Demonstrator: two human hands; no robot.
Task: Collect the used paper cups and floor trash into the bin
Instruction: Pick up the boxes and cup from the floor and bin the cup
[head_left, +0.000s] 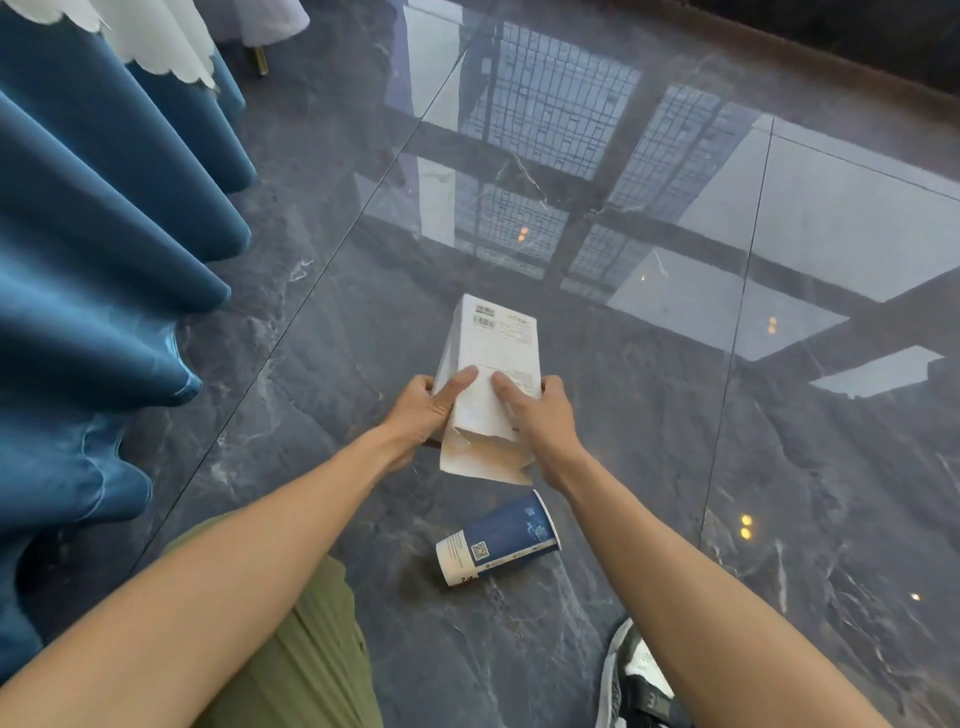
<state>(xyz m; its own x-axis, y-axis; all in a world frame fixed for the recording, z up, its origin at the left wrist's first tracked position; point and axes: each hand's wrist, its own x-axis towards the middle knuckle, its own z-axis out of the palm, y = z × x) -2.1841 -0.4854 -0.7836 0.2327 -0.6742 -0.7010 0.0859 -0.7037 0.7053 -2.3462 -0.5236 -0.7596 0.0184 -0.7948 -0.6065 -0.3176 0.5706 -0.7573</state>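
A white cardboard box (493, 348) with printed text and a barcode is held over the dark marble floor, its near end torn open with a flap hanging down. My left hand (423, 410) grips its left side, thumb on top. My right hand (540, 415) grips its right side, index finger laid across the top. Just below the box, a blue and white paper cup (498, 540) lies on its side on the floor, mouth pointing right. No bin is in view.
A table draped in a blue cloth (104, 249) with a white scalloped overlay fills the left side. The glossy marble floor (727, 467) reflects windows. My shoe (634, 680) shows at the bottom right, and my green trouser leg (301, 649) at the bottom.
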